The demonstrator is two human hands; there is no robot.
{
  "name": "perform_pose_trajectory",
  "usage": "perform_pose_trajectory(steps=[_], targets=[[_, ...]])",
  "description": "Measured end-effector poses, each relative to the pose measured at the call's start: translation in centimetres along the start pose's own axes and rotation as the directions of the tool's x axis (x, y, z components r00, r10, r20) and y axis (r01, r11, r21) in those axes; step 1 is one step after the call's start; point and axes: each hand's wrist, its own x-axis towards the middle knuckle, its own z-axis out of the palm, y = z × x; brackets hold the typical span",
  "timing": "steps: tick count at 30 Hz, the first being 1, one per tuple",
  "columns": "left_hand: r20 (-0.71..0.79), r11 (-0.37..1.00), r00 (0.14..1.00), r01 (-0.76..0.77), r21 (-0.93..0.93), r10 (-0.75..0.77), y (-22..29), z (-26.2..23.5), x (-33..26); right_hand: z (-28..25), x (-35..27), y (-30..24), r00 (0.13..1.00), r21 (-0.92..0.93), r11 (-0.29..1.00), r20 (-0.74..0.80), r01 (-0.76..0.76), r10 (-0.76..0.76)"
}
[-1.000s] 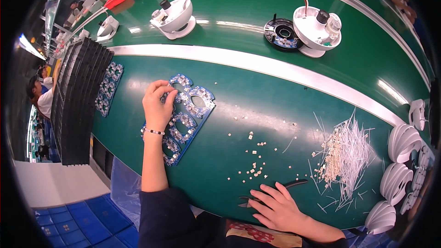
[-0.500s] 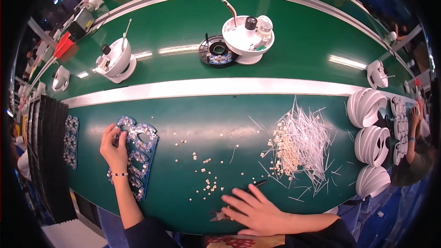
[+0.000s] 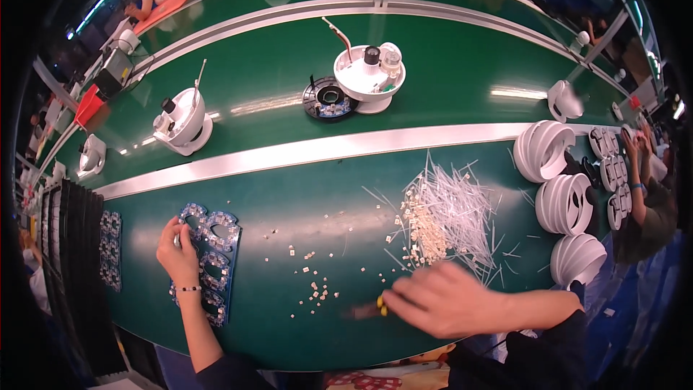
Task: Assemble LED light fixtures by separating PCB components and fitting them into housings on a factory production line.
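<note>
My left hand is at the upper left of a blue circuit board panel, its thumb and forefinger closed on the panel's edge. The panel lies flat and carries several rounded boards with cut-outs. To the right, my right hand is curled around a small pair of pliers with yellow on the handles. The jaws point left and are smeared by motion. Small cream connectors lie scattered between the two hands. Beyond my right hand is a heap of cream connectors beside thin white strips.
White curved shells stand along the right edge. Black trays are stacked at the left, beside another blue board panel. Past a white rail, white camera housings sit on a green surface. Other people work at the far side and right.
My right hand has gone from spread over the pliers to gripping them, lifting and shifting right. My left hand stays at the board panel. The whole view has shifted slightly.
</note>
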Motion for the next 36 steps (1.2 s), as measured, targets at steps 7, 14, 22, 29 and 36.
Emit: perform_pose_trajectory(steps=[7, 14, 22, 29, 36], targets=[[0.131, 0.760, 0.756, -0.649, 0.024, 0.642, 14.2, -0.9, 7.3, -8.7, 6.5, 16.1, 0.858, -0.591, 0.750, -0.510, -0.299, -0.060], [0.248, 0.614, 0.564, -0.752, -0.238, 0.787, 25.0, 16.0, 11.8, -5.8, 10.6, 32.4, 0.989, -0.622, 0.769, -0.123, -0.144, 0.086], [0.236, 0.594, 0.544, -0.746, -0.303, 0.805, 28.2, 23.6, 13.8, -0.7, 11.9, 34.9, 0.983, -0.575, 0.817, 0.169, 0.040, 0.071], [0.287, 0.667, 0.603, -0.651, -0.362, 0.744, 29.9, 25.1, 14.1, -0.4, 10.8, 36.0, 0.983, -0.505, 0.863, 0.157, -0.004, 0.096], [0.170, 0.602, 0.711, -0.415, -0.682, 0.682, 31.0, 22.4, 11.6, -2.1, 7.1, 36.6, 0.979, -0.468, 0.867, 0.021, -0.171, 0.204]])
